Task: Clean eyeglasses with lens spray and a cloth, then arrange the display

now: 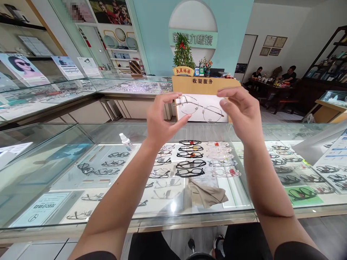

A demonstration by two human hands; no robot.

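Observation:
Thin wire-rimmed eyeglasses (213, 113) with round clear lenses are held up, tilted, between my two hands above the glass counter. At their left side, my left hand (164, 121) has thumb and index finger spread around the rim. My right hand (242, 113) is at the right side, its thumb and bent index finger close together at the frame; the exact contact is hard to see. Below, rows of black eyeglasses (190, 164) and clear-framed eyeglasses (222, 163) lie on the counter, near a crumpled brown cloth (208, 195).
A white spray bottle (125, 141) stands on the glass counter (151, 219) to the left. Green paper (305, 196) lies under dark frames at the right. Beyond are more display cases, a wooden cashier desk (200, 86) and two people seated at a far table.

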